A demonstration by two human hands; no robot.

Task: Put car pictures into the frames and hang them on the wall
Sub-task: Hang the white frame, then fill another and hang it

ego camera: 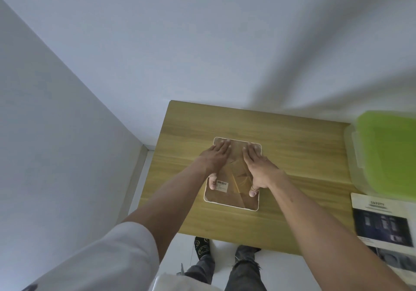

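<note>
A white-rimmed picture frame [231, 202] lies face down on the wooden table [292, 146], its brown backing board and folded stand upward, with a barcode sticker near the left thumb. My left hand [215, 157] lies flat on the backing's left half, fingers straight toward the far edge, thumb pointing back by the sticker. My right hand [256, 166] lies flat on the right half, thumb stretched toward the near edge. Both hands press on the backing. Dark car pictures [382, 225] lie at the table's right edge.
A clear plastic box with a green lid [387, 151] stands at the table's far right. White walls meet in a corner to the left. My feet and jeans show below the table's near edge.
</note>
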